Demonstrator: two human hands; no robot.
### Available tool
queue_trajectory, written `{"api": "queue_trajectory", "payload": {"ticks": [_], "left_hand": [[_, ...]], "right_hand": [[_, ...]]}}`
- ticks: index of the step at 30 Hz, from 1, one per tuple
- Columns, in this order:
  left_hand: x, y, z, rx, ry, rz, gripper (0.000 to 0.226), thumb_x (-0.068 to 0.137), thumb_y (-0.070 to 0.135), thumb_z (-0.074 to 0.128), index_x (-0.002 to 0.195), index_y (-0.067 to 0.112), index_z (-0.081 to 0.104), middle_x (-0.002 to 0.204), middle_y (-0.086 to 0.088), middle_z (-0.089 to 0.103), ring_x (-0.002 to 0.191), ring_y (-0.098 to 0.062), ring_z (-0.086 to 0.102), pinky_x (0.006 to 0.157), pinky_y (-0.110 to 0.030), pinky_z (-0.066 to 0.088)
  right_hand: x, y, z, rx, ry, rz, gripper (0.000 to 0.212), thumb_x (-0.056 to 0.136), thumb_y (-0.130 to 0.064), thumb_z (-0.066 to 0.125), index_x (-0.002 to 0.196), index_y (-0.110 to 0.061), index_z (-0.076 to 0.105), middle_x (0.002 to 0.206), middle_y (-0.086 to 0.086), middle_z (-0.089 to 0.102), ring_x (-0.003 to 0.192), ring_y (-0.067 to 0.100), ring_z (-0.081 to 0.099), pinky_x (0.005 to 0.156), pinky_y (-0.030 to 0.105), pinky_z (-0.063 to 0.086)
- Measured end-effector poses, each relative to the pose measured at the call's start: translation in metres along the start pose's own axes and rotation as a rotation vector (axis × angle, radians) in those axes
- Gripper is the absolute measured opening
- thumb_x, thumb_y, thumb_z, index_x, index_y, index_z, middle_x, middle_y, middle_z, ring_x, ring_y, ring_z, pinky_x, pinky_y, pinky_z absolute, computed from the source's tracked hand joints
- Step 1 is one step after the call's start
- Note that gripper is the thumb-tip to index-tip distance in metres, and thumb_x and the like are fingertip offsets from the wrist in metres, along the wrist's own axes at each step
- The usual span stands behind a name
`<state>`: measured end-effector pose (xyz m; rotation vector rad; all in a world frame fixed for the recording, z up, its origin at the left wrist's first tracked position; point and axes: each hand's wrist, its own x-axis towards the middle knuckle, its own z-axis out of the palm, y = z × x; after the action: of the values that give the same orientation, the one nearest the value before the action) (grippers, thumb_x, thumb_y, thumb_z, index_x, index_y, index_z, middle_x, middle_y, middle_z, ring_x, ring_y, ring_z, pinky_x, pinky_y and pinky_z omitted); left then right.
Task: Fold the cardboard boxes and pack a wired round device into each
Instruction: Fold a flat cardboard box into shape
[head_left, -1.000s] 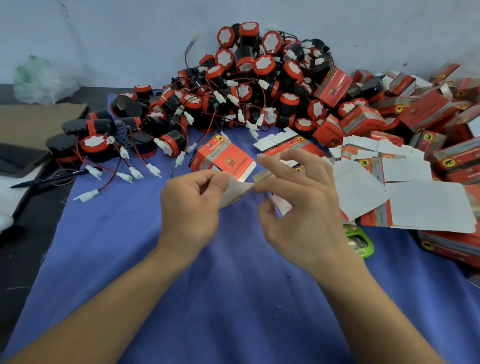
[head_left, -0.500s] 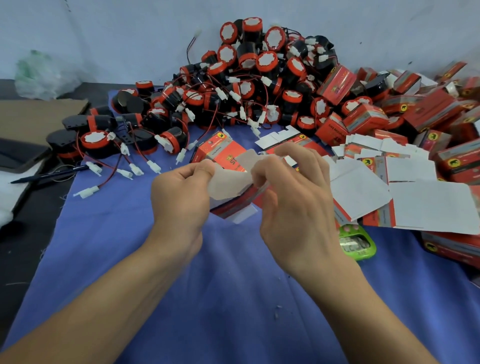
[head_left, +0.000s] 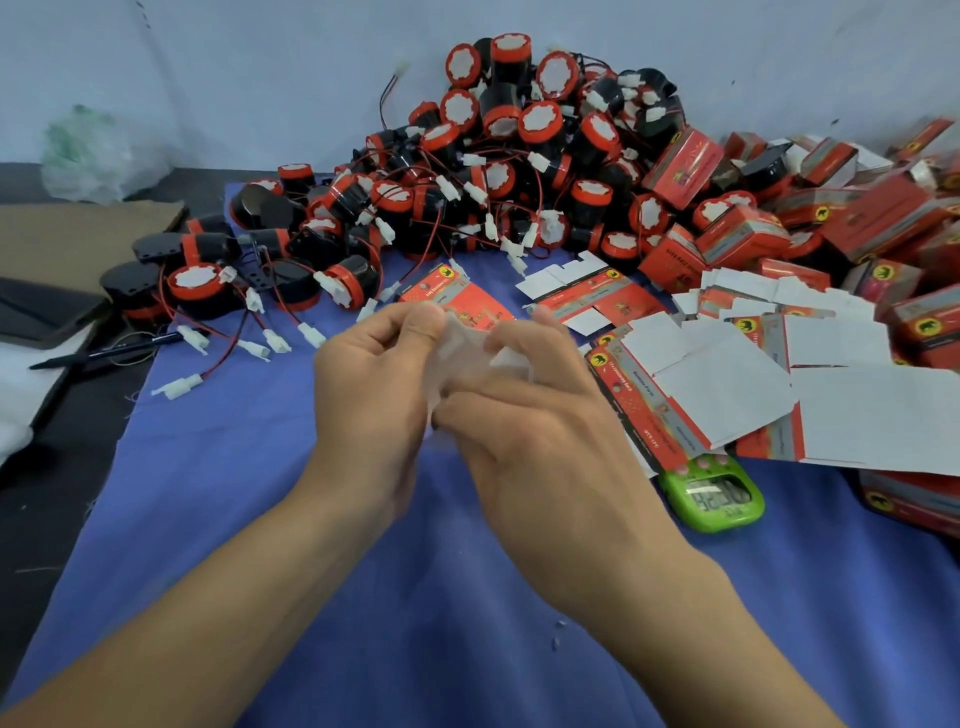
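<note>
Your left hand (head_left: 371, 384) and right hand (head_left: 535, 447) are both gripping one box (head_left: 462, 358) btwn them, just above the blue cloth (head_left: 260, 493). Left thumb and fingers are pinching its upper left edge; right fingers are curling over its top and right side. Neither hand is spreading wide, both are closing on card.

The white inside is facing you, so I'm reading this as the folding step, prob. opening the sleeve or tucking an end flap. Nothing is going in yet.

Next move, as I judge it: squaring the box and closing one end. Then one hand is letting go and reaching fwd to the pile of round devices (head_left: 519, 156) at the back. Red wires and white plugs are crossing each other there, so a snag is likely; you're wanting one w/ its wire lying free.

Further out, a printed flat box (head_left: 457, 296) is lying just behind your hands. A stack of flat boxes (head_left: 727, 384) is fanning out to the right, w/ closed boxes (head_left: 883, 218) heaping beyond. A green timer (head_left: 714, 496) is sitting beside your right wrist.

Hard to make out: the held box is blurring and your fingers are covering most of it, so I can't tell which flap you're working. Whether the closed boxes are packed, can't tell. Timer digits aren't reading clearly. The frame edge is cutting off the boxes at right.
</note>
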<state>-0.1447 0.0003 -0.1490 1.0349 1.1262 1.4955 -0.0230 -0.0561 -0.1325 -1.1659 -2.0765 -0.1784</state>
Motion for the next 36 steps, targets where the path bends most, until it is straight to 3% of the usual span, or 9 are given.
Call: {"api": "queue_trajectory", "payload": {"ticks": [5, 9, 11, 13, 17, 19, 25, 30, 36], "left_hand": [[-0.002, -0.008, -0.001, -0.003, -0.038, -0.022, 0.026, 0.104, 0.021, 0.063, 0.083, 0.013, 0.077, 0.084, -0.012, 0.073, 0.074, -0.021, 0.064, 0.065, -0.036, 0.052], [-0.006, -0.006, 0.001, 0.001, -0.083, -0.05, 0.029, 0.103, 0.031, 0.064, 0.084, 0.013, 0.077, 0.091, -0.022, 0.075, 0.073, -0.028, 0.066, 0.055, -0.032, 0.05], [-0.003, -0.002, -0.001, 0.013, -0.093, 0.042, 0.025, 0.102, 0.027, 0.065, 0.085, 0.016, 0.079, 0.09, -0.016, 0.077, 0.078, -0.037, 0.07, 0.063, -0.04, 0.055], [-0.002, 0.004, -0.001, 0.069, -0.087, 0.144, 0.023, 0.098, 0.027, 0.066, 0.081, 0.026, 0.081, 0.084, -0.006, 0.077, 0.077, -0.028, 0.07, 0.068, -0.043, 0.057], [-0.004, 0.006, 0.001, 0.127, -0.117, 0.248, 0.016, 0.09, 0.035, 0.067, 0.08, 0.035, 0.081, 0.083, 0.002, 0.077, 0.079, -0.022, 0.069, 0.073, -0.044, 0.059], [-0.003, 0.003, 0.0, 0.182, -0.164, 0.319, 0.018, 0.093, 0.032, 0.066, 0.081, 0.031, 0.079, 0.082, 0.003, 0.077, 0.079, -0.022, 0.069, 0.072, -0.042, 0.058], [-0.001, -0.008, -0.003, 0.252, -0.201, 0.373, 0.012, 0.096, 0.033, 0.067, 0.087, 0.031, 0.076, 0.086, 0.008, 0.078, 0.081, -0.007, 0.071, 0.071, -0.02, 0.054], [0.0, -0.026, -0.009, 0.11, -0.265, 0.305, 0.045, 0.088, 0.044, 0.065, 0.132, 0.042, 0.057, 0.138, 0.018, 0.064, 0.134, -0.001, 0.055, 0.102, -0.013, 0.044], [0.003, -0.044, -0.007, 0.316, -0.26, 0.169, 0.047, 0.086, 0.055, 0.06, 0.132, 0.047, 0.055, 0.132, 0.021, 0.065, 0.128, -0.001, 0.058, 0.109, -0.032, 0.046]], "right_hand": [[-0.003, 0.012, 0.0, -0.042, 0.038, -0.032, 0.023, 0.083, 0.005, 0.069, 0.088, -0.015, 0.08, 0.131, 0.0, 0.07, 0.148, 0.03, 0.03, 0.125, 0.048, 0.019], [-0.006, 0.009, 0.006, 0.048, -0.109, -0.029, 0.03, 0.089, -0.002, 0.055, 0.082, -0.02, 0.079, 0.161, 0.006, 0.039, 0.156, 0.027, 0.008, 0.119, 0.052, 0.032], [-0.006, 0.011, 0.009, 0.125, -0.01, 0.003, 0.031, 0.087, 0.005, 0.062, 0.104, -0.016, 0.078, 0.163, 0.008, 0.035, 0.156, 0.028, 0.016, 0.118, 0.044, 0.035], [-0.006, 0.019, 0.008, 0.205, 0.091, 0.092, 0.07, 0.079, 0.009, 0.075, 0.14, -0.021, 0.06, 0.164, 0.002, 0.034, 0.154, 0.022, 0.026, 0.118, 0.023, 0.033], [-0.004, 0.036, 0.003, 0.426, 0.03, 0.468, 0.111, 0.073, -0.018, 0.091, 0.155, -0.049, 0.024, 0.131, -0.042, 0.05, 0.116, -0.016, 0.052, 0.082, -0.003, 0.038], [-0.007, 0.043, 0.005, 0.43, -0.091, 0.495, 0.094, 0.076, -0.032, 0.089, 0.15, -0.049, 0.034, 0.115, -0.051, 0.048, 0.106, -0.025, 0.049, 0.082, -0.003, 0.037], [-0.011, 0.044, 0.015, 0.371, -0.166, 0.566, 0.039, 0.076, -0.046, 0.079, 0.104, -0.036, 0.054, 0.093, -0.016, 0.065, 0.084, 0.004, 0.061, 0.062, 0.017, 0.046], [-0.01, 0.064, 0.016, 0.438, 0.003, 0.796, 0.029, 0.082, -0.036, 0.081, 0.083, -0.021, 0.057, 0.071, -0.006, 0.071, 0.059, 0.003, 0.056, 0.054, 0.014, 0.04], [-0.012, 0.068, 0.015, 0.501, 0.103, 0.797, 0.037, 0.072, -0.041, 0.091, 0.066, -0.013, 0.067, 0.063, 0.005, 0.065, 0.053, 0.015, 0.052, 0.054, 0.031, 0.044]]}}
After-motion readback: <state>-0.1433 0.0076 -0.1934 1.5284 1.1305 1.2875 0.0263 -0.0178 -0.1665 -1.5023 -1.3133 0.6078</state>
